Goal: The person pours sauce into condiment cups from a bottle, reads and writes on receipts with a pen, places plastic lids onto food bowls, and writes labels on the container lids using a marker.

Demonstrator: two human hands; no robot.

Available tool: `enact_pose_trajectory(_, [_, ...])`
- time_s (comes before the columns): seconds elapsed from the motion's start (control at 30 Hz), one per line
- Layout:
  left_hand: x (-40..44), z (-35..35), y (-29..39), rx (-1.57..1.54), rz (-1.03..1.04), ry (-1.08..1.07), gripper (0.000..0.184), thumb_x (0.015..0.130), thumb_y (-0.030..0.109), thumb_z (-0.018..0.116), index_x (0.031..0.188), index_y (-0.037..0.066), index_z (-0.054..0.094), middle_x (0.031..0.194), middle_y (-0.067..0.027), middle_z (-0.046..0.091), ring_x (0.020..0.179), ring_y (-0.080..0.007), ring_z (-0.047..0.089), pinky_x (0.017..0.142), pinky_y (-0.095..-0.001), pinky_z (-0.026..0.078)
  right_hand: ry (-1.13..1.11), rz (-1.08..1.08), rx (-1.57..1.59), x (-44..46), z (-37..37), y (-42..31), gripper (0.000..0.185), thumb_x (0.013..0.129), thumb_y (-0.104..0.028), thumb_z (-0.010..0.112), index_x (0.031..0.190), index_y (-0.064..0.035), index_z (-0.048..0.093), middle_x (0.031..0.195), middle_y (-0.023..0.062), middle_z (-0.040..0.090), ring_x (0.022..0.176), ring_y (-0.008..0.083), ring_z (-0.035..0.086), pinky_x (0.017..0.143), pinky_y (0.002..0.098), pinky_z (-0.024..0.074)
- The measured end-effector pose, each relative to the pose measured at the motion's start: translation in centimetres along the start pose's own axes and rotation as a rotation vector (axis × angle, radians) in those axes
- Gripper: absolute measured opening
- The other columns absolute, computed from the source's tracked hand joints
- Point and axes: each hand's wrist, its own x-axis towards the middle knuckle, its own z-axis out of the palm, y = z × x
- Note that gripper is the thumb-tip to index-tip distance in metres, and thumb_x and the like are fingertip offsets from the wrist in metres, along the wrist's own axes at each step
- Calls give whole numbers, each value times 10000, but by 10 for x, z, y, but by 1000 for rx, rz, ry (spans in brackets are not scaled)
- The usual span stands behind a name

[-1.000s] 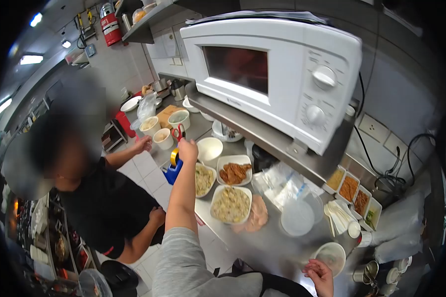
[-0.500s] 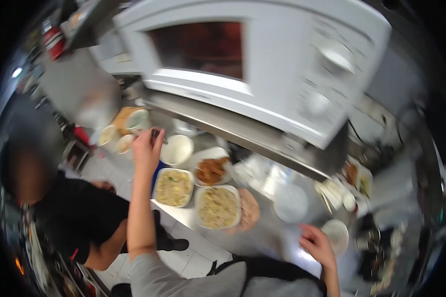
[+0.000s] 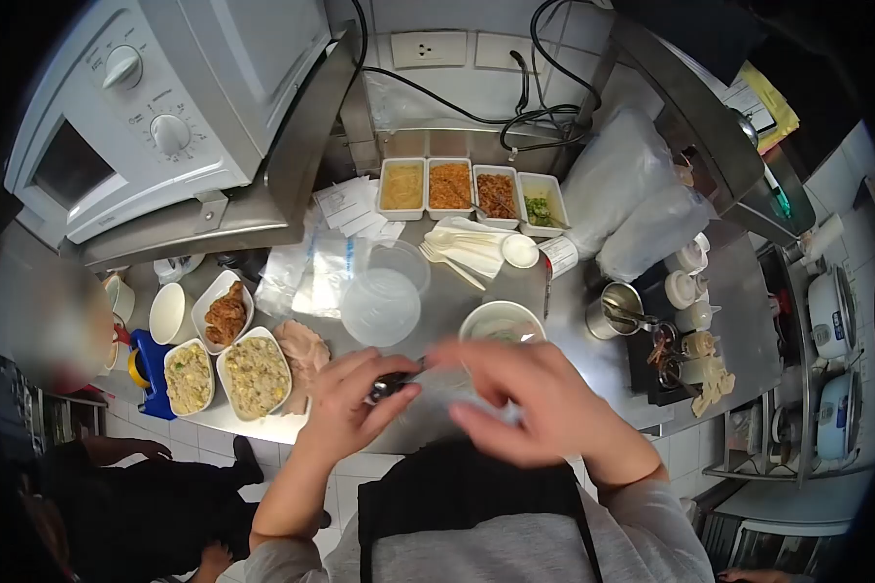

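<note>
My left hand (image 3: 345, 400) is closed around a small dark, shiny metal utensil (image 3: 391, 385), above the counter's front edge; its exact kind is hard to make out. Beside it, my right hand (image 3: 530, 403) is blurred, with thumb and fingers apart and fingertips close to the utensil's far end. Just beyond the right hand stands a white bowl (image 3: 501, 316), its contents partly hidden. A clear plastic round container (image 3: 381, 307) sits ahead of my left hand. To the left are two square tubs of fried rice (image 3: 254, 373) and a tray of fried chicken (image 3: 226, 315).
Toppings in white containers (image 3: 450, 187) line the back. Plastic cutlery (image 3: 462, 257) lies before them. At right stand a metal pot (image 3: 614, 311) and several sauce bottles (image 3: 690, 287). A microwave (image 3: 156, 117) overhangs the left; a co-worker (image 3: 146, 505) stands below it.
My view has swung right along the counter. My left hand has come back from the far-left bowls with the utensil, and my right hand has moved over beside it.
</note>
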Motion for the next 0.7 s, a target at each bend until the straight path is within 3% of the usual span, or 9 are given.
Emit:
enact_pose_trajectory(0.03, [9,11,9,5,38,-48,264,708,118,734,939,36,637,706,-50,573,593,-188,525,547,-290,405,-119,329,-64,-6,-2,17,376,708,-191,682,1043,-45,594,733,113,570,585,226,569,554,304,463])
enact_pose_trajectory(0.1, [34,33,28,17,109,-152,331,700,161,746,985,37,631,781,-58,595,665,-203,547,604,-300,420,-164,330,103,-27,5,62,321,746,-159,678,1039,-56,596,704,79,565,591,187,556,550,290,452])
enact_pose_trajectory(0.17, [52,63,32,26,267,-154,447,710,268,731,1072,43,596,900,-78,604,793,-244,558,749,-347,420,114,281,349,-43,11,89,272,796,-157,656,1037,-49,590,676,41,555,579,147,535,532,270,435])
enact_pose_trajectory(0.27, [71,93,33,-4,188,67,455,781,331,659,1117,43,555,922,-94,590,861,-277,551,868,-393,373,322,257,687,-50,-14,109,189,893,-189,578,963,-15,603,664,5,549,571,72,496,491,215,385])
enact_pose_trajectory(0.3, [70,96,26,51,174,-63,426,803,332,635,1103,41,551,906,-99,586,861,-284,551,879,-399,365,336,331,913,-51,-24,109,209,900,-210,571,919,-6,613,670,15,557,564,64,493,480,202,373])
enact_pose_trajectory(0.37, [69,96,13,155,144,-320,376,848,335,587,1075,37,545,874,-107,577,861,-299,552,902,-412,351,256,329,800,-50,-32,107,218,908,-200,536,869,-3,619,665,20,559,538,56,481,457,194,353])
enact_pose_trajectory(0.53, [63,94,14,39,20,-551,259,925,284,488,938,29,529,818,-126,555,760,-299,531,803,-388,384,134,435,711,-50,-45,92,199,863,-131,479,814,-3,624,657,33,567,465,52,438,412,184,318])
enact_pose_trajectory(0.6, [47,87,17,-58,9,-554,269,952,285,447,907,29,515,778,-114,545,706,-265,532,732,-362,412,232,162,546,-53,-40,108,235,850,-165,471,748,8,594,604,49,543,427,74,437,381,193,296])
enact_pose_trajectory(0.7, [8,73,-32,-577,-502,-597,283,973,298,413,871,42,479,750,-69,541,669,-186,528,653,-316,434,278,52,1280,-62,-80,139,173,821,-153,481,870,-11,567,668,36,537,450,84,444,407,212,357])
